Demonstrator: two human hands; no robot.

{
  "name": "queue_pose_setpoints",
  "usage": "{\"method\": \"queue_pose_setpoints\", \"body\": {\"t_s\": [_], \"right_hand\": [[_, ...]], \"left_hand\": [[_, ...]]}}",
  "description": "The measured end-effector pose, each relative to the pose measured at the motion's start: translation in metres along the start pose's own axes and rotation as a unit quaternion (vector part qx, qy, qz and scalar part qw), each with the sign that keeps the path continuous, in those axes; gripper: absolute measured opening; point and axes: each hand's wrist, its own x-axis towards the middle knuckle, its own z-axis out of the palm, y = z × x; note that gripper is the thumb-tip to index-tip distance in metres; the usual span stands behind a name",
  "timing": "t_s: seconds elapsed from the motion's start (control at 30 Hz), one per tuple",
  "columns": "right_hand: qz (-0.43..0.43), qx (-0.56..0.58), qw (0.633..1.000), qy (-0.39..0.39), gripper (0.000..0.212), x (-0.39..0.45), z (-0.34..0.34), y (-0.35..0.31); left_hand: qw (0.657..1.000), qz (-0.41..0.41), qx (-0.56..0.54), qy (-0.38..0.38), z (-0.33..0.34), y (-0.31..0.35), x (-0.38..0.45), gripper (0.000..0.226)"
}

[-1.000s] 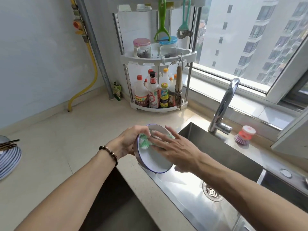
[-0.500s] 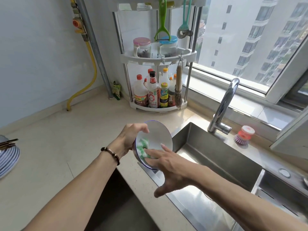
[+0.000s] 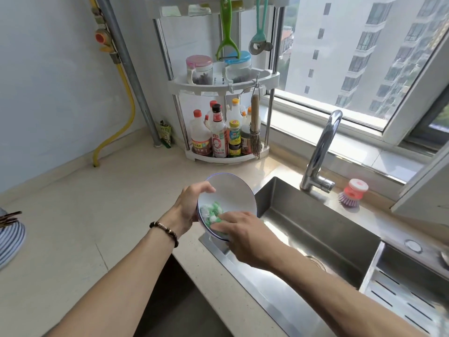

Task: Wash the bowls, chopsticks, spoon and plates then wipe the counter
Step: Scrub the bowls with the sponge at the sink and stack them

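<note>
A white plate with a blue rim [image 3: 230,193] is held tilted over the left edge of the steel sink [image 3: 315,229]. My left hand [image 3: 192,205] grips its left rim, thumb over the edge. My right hand [image 3: 243,232] presses a green and white soapy sponge [image 3: 212,211] against the lower part of the plate's face, fingers curled round it. At the far left edge of the counter stand striped bowls [image 3: 9,239] with dark chopsticks [image 3: 9,216] lying across them. No spoon is visible.
A chrome tap [image 3: 320,152] rises behind the sink, with a pink dish brush [image 3: 352,193] to its right. A white corner rack [image 3: 226,156] holds sauce bottles and jars. A perforated drainer tray [image 3: 401,295] fills the sink's right part. A beige counter [image 3: 97,215] stretches left.
My right hand slid the sponge from the plate's upper face down to its lower part. The plate's face has turned more upright toward me; my left hand keeps its grip.
</note>
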Motion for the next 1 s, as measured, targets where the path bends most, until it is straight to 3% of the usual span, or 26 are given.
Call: {"method": "queue_pose_setpoints", "body": {"t_s": [0.1,0.17,0.2,0.23,0.27,0.3,0.37,0.4,0.43,0.47,0.53,0.6,0.7,0.8,0.87,0.93,1.0], "right_hand": [[-0.025,-0.100,0.993,0.060,0.027,-0.004,0.004,0.021],[-0.028,-0.124,0.990,0.065,0.029,-0.005,-0.001,0.031],[-0.027,-0.127,0.990,0.058,0.032,-0.007,-0.004,0.036],[-0.026,-0.128,0.990,0.048,0.034,-0.009,-0.007,0.040],[-0.026,-0.129,0.991,0.036,0.037,-0.013,-0.008,0.044],[-0.027,-0.127,0.991,0.023,0.037,-0.017,-0.008,0.049],[-0.033,-0.125,0.992,0.009,0.036,-0.022,-0.009,0.057],[-0.042,-0.125,0.991,0.012,0.035,-0.023,-0.009,0.060],[-0.052,-0.127,0.990,0.020,0.034,-0.023,-0.010,0.062],[-0.063,-0.131,0.989,0.030,0.032,-0.023,-0.012,0.063],[-0.080,-0.153,0.983,0.057,0.026,-0.026,-0.017,0.067],[-0.072,-0.202,0.973,0.083,0.023,-0.033,-0.022,0.072],[-0.020,-0.193,0.971,0.141,0.034,-0.047,-0.025,0.078],[0.114,0.001,0.965,0.237,0.044,-0.054,-0.022,0.072],[0.232,0.231,0.908,0.260,0.066,-0.050,-0.022,0.058],[0.284,0.447,0.818,0.224,0.075,-0.039,-0.020,0.038],[0.287,0.557,0.743,0.235,0.058,-0.026,-0.013,0.029]], "left_hand": [[0.997,0.011,0.038,-0.067,0.001,0.003,-0.001,0.062],[0.986,0.078,0.123,-0.075,0.006,0.005,-0.004,0.059],[0.966,0.140,0.212,-0.046,0.005,0.005,-0.004,0.071],[0.920,0.208,0.331,-0.008,0.002,0.006,-0.005,0.088],[0.849,0.271,0.453,-0.007,-0.001,0.005,-0.007,0.100],[0.756,0.321,0.569,-0.030,-0.003,0.003,-0.006,0.105],[0.543,0.421,0.722,-0.079,-0.001,-0.009,0.003,0.079],[0.466,0.458,0.752,-0.086,0.004,-0.014,0.006,0.054],[0.428,0.465,0.769,-0.096,0.010,-0.015,0.008,0.033],[0.420,0.469,0.771,-0.094,0.014,-0.015,0.008,0.022],[0.442,0.475,0.754,-0.100,0.020,-0.011,0.011,0.020],[0.492,0.431,0.748,-0.111,0.024,-0.008,0.010,0.012],[0.641,0.265,0.710,-0.124,0.024,-0.006,0.004,0.014],[0.815,0.162,0.532,-0.162,0.022,-0.009,0.004,0.031],[0.876,0.136,0.427,-0.180,0.029,-0.006,-0.001,0.029],[0.904,0.140,0.361,-0.182,0.041,-0.004,-0.004,0.015],[0.926,0.141,0.305,-0.171,0.050,-0.002,-0.006,0.011]]}}
